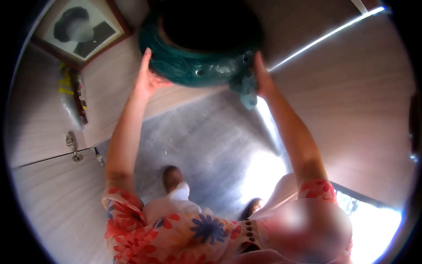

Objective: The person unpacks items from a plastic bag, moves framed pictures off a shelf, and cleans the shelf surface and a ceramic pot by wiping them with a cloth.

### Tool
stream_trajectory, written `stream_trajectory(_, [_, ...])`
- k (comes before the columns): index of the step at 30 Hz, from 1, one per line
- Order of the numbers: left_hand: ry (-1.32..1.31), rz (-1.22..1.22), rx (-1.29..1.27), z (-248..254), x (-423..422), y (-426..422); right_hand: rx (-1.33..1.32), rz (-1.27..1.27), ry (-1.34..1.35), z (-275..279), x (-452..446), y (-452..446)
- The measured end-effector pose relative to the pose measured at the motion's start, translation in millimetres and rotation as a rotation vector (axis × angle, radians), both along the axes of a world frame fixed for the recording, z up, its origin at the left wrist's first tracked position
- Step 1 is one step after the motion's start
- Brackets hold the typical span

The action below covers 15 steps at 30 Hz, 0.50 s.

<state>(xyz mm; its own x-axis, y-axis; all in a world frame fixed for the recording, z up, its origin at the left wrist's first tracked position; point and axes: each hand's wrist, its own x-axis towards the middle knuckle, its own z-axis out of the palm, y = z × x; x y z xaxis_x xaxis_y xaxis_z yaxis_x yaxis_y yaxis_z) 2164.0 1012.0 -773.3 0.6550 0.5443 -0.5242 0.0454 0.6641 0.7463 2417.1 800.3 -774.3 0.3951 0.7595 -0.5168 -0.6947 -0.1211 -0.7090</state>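
Observation:
A large round green pot (189,70) with a glossy, marbled side and small dark round spots is held up at the top of the view. Its wide opening shows only black, so I cannot see inside. My left hand (148,79) grips its left side, the thumb up along the wall and fingers curling beneath. On the opposite side my right hand (263,77) presses against the pot, its fingers mostly hidden behind it. Beside that hand, a pale teal lump (247,92) hangs from the pot's lower edge; its kind is unclear.
A framed black-and-white portrait (81,31) is at upper left, above a yellow-marked plastic packet (68,94). Wood-look panels stand on both sides, with a metal hinge (74,147) at left. Below lies a grey floor (198,132) with bright light patches. My shoe (171,176) is on it.

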Motion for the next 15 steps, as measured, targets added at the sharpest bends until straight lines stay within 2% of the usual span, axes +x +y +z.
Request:
stream_trajectory(2, [0.011, 0.000, 0.015, 0, 0, -1, 0.077, 0.013, 0.013, -29, 15, 5])
stream_trajectory(4, [-0.012, -0.004, 0.029, 2, 3, 5, 0.136, -0.027, -0.038, -27, 11, 5])
stream_trajectory(6, [-0.032, -0.016, -0.005, -2, 1, 5, 0.051, -0.063, -0.073, -12, 4, 5])
stream_trajectory(7, [-0.017, 0.009, 0.003, 3, 2, 2, 0.024, 0.005, -0.052, -10, 6, 3])
stream_trajectory(13, [-0.021, -0.031, 0.015, -4, 0, 7, -0.008, -0.048, -0.084, -11, 7, 3])
stream_trajectory(15, [-0.009, -0.011, 0.040, 3, 4, 4, 0.126, -0.008, -0.210, -29, 20, 4])
